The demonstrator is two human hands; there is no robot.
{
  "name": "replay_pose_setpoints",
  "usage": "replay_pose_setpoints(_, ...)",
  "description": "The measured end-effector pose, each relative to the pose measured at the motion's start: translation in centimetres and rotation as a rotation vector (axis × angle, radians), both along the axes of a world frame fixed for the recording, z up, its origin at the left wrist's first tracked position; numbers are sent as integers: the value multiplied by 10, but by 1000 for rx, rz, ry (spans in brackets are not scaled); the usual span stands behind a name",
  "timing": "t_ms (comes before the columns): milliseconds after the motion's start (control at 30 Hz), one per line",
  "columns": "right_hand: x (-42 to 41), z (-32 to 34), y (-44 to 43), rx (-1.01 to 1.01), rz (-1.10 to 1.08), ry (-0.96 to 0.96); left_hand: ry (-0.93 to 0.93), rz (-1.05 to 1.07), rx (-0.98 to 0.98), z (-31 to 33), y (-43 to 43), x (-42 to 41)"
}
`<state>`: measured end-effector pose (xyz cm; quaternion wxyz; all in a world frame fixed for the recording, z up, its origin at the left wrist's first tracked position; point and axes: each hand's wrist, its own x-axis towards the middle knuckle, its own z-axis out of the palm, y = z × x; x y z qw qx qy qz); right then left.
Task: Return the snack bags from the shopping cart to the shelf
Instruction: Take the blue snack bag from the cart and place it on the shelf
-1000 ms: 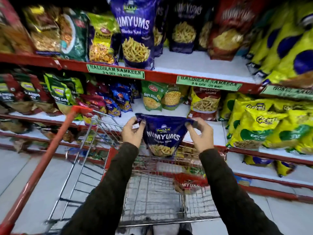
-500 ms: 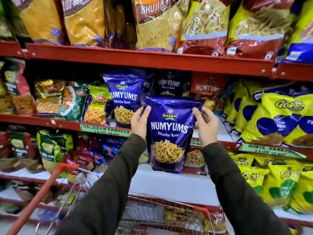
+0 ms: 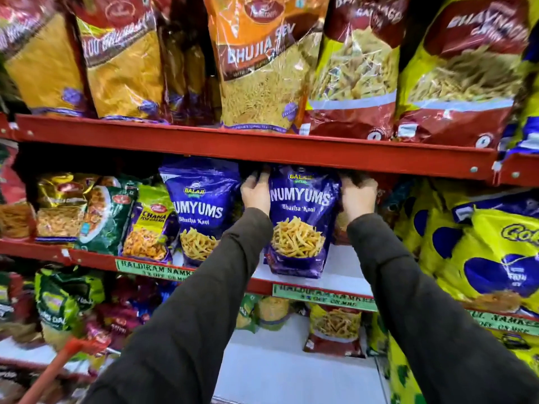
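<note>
A purple Numyums snack bag (image 3: pixel 300 225) stands upright on the white board of the middle shelf (image 3: pixel 344 269), its top tucked under the red rail above. My left hand (image 3: pixel 256 191) grips its upper left edge and my right hand (image 3: pixel 358 196) grips its upper right edge. A second, matching Numyums bag (image 3: pixel 201 211) stands just to its left on the same shelf. Of the shopping cart, only the red handle (image 3: pixel 58 365) shows at the bottom left; its basket is out of view.
Large bhujia and sev bags (image 3: pixel 262 71) fill the top shelf above the red rail (image 3: pixel 262 147). Yellow Gokul bags (image 3: pixel 478 249) crowd the right of the middle shelf, green and yellow packets (image 3: pixel 102 217) the left. A lower shelf (image 3: pixel 291 368) holds smaller packets.
Both hands lifted the purple bag out of the cart, raised it and pushed it onto the middle shelf beside the matching bag. The view tilted up, so the cart basket dropped out of sight.
</note>
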<state>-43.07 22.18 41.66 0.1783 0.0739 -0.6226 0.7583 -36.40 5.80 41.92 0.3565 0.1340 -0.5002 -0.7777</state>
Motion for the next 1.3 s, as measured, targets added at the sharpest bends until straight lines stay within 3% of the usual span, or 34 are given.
replay_pose_setpoints(100, -65, -37, -2, 101, 72, 26, -1, 14, -10, -5, -5, -13)
replay_pose_setpoints(267, -50, -47, -11, 146, 132, -67, -105, 16, -3, -23, -10, -27)
replay_pose_setpoints(433, 12, -51, -12, 311, 389, -361, -465, -172, -78, -56, -10, -21)
replay_pose_setpoints(533, 30, -74, -12, 386, 571, -449, -549, -228, -37, -80, -6, -13)
replay_pose_setpoints(833, 74, -96, -6, 296, 561, -341, -541, -124, -376, -112, -4, 38)
replay_pose_setpoints(1133, 94, -115, -2, 403, 580, -299, -555, -143, -395, -116, -6, 73)
replay_pose_setpoints(1200, 94, -122, 0, 424, 522, -279, -532, -106, -410, -117, -4, 78)
replay_pose_setpoints(1300, 114, -131, 11, 364, 247, -166, -409, 19, -415, -130, 1, 90)
